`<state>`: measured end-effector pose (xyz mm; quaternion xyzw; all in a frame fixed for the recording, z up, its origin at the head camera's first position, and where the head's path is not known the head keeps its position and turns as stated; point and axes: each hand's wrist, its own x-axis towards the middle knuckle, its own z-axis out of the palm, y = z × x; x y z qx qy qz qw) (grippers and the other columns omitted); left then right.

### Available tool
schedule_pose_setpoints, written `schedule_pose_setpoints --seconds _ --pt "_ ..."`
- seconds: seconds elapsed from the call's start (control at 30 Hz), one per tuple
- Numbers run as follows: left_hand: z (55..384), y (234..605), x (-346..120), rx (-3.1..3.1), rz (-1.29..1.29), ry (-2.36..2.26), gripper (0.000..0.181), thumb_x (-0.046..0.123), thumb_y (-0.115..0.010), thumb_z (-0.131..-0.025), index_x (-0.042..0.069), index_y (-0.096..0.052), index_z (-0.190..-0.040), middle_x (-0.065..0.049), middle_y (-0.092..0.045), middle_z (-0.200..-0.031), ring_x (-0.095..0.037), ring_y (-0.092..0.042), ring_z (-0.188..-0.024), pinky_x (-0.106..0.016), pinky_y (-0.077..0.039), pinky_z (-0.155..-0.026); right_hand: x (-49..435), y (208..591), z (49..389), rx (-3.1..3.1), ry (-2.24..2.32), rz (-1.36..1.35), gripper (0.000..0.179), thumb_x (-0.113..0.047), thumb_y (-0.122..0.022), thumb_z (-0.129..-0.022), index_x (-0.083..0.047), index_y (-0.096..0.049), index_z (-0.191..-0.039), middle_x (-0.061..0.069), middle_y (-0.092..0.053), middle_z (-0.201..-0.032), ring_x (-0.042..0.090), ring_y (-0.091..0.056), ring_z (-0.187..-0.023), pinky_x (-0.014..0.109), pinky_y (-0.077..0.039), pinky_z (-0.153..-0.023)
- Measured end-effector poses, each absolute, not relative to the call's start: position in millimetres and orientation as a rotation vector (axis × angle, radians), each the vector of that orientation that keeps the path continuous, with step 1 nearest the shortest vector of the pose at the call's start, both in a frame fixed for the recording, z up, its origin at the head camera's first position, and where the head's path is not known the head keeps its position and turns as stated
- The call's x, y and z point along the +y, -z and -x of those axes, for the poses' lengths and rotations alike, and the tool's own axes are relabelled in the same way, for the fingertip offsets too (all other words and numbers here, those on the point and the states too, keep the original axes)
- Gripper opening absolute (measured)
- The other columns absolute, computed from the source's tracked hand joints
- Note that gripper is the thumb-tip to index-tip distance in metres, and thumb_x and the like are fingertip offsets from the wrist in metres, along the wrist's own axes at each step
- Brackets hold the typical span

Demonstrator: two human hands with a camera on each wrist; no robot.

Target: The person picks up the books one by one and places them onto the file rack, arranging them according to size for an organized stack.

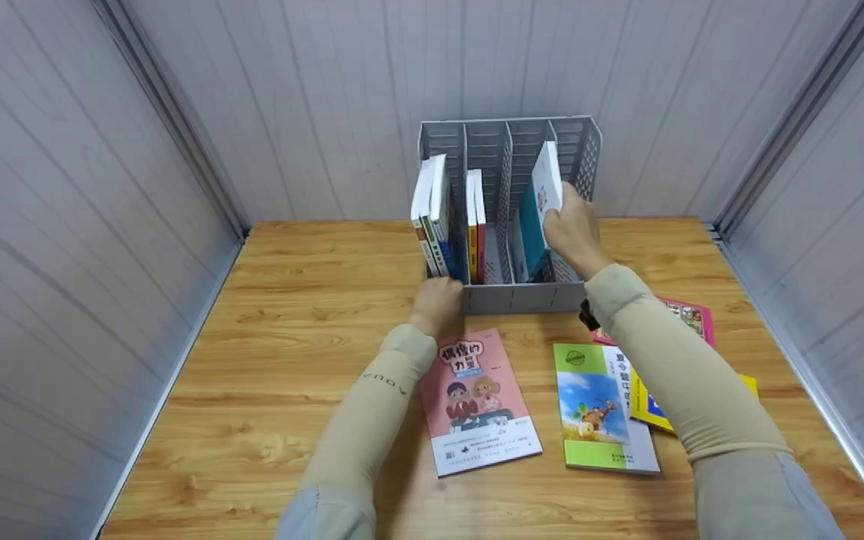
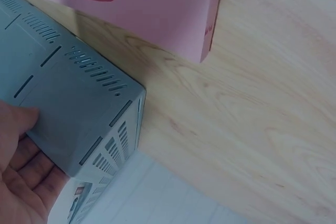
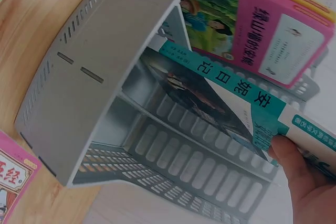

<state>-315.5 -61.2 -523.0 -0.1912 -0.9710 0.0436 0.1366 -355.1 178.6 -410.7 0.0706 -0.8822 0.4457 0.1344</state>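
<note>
A grey slatted file organizer (image 1: pixel 522 299) with upright dividers stands at the back of the table. My left hand (image 1: pixel 438 304) grips its front wall near the left corner; in the left wrist view the thumb presses the outer face and the fingers curl over the edge. Between the thumb and fingers of my right hand (image 1: pixel 574 229) is a teal and white book (image 3: pixel 231 90), held tilted, its lower end inside the third compartment from the left. The second compartment bears a pink book (image 3: pixel 262 30) and a yellow one (image 1: pixel 472 251). Several white-spined books (image 1: pixel 432 202) lean in the leftmost compartment.
A pink-covered book (image 1: pixel 481 405) lies flat before the organizer. Right of it is a green and white book (image 1: pixel 601 412), overlapping a yellow book (image 1: pixel 653 409). A pink-edged book (image 1: pixel 704 319) lies partly under my right forearm. Panel walls enclose the wooden table (image 1: pixel 289 315).
</note>
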Motion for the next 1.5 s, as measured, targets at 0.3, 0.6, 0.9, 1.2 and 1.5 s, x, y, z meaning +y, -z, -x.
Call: schedule_pose_setpoints --seconds 0.3,0.6,0.9,1.2,1.5 --pt "316 527 -62 -2.806 0.565 -0.148 0.012 0.004 -0.073 -0.094 0.004 -0.08 -0.104 -0.012 -0.082 -0.095 -0.027 -0.08 -0.085 -0.041 -0.067 -0.076 167 424 370 -2.67 -1.244 -0.194 0.055 -0.009 -0.041 -0.104 0.004 -0.044 -0.158 0.033 -0.063 -0.147 0.048 -0.065 -0.132 0.063 -0.056 -0.107" --pt "316 530 -61 -2.787 0.562 -0.137 0.013 0.003 -0.068 -0.098 0.004 -0.08 -0.102 -0.012 -0.082 -0.094 -0.027 -0.08 -0.083 -0.041 -0.067 -0.074 162 422 380 -2.772 -1.312 -0.179 0.055 -0.01 -0.043 -0.109 0.005 -0.037 -0.161 0.033 -0.057 -0.153 0.046 -0.061 -0.138 0.062 -0.055 -0.109" --pt "313 530 -60 -2.76 0.534 -0.164 0.013 0.004 -0.069 -0.098 0.006 -0.08 -0.102 -0.01 -0.082 -0.092 -0.025 -0.08 -0.082 -0.039 -0.067 -0.072 152 426 384 -2.734 -1.266 -0.198 0.053 -0.013 -0.045 -0.109 0.001 -0.044 -0.16 0.031 -0.064 -0.146 0.042 -0.072 -0.118 0.053 -0.063 -0.087" --pt "312 529 -60 -2.788 0.527 -0.127 0.012 0.006 -0.072 -0.094 0.006 -0.08 -0.102 -0.01 -0.081 -0.092 -0.026 -0.079 -0.082 -0.041 -0.066 -0.071 146 424 380 -2.762 -1.289 -0.298 0.063 -0.019 -0.054 -0.111 -0.001 -0.034 -0.167 0.029 -0.062 -0.149 0.037 -0.069 -0.11 0.051 -0.058 -0.095" --pt "311 527 -61 -2.808 0.516 -0.096 0.013 0.006 -0.073 -0.092 0.005 -0.079 -0.103 -0.011 -0.081 -0.094 -0.028 -0.079 -0.083 -0.043 -0.067 -0.072 154 424 379 -2.824 -1.339 -0.325 0.075 -0.022 -0.063 -0.109 -0.005 -0.025 -0.172 0.023 -0.041 -0.171 0.041 -0.043 -0.157 0.058 -0.039 -0.128"
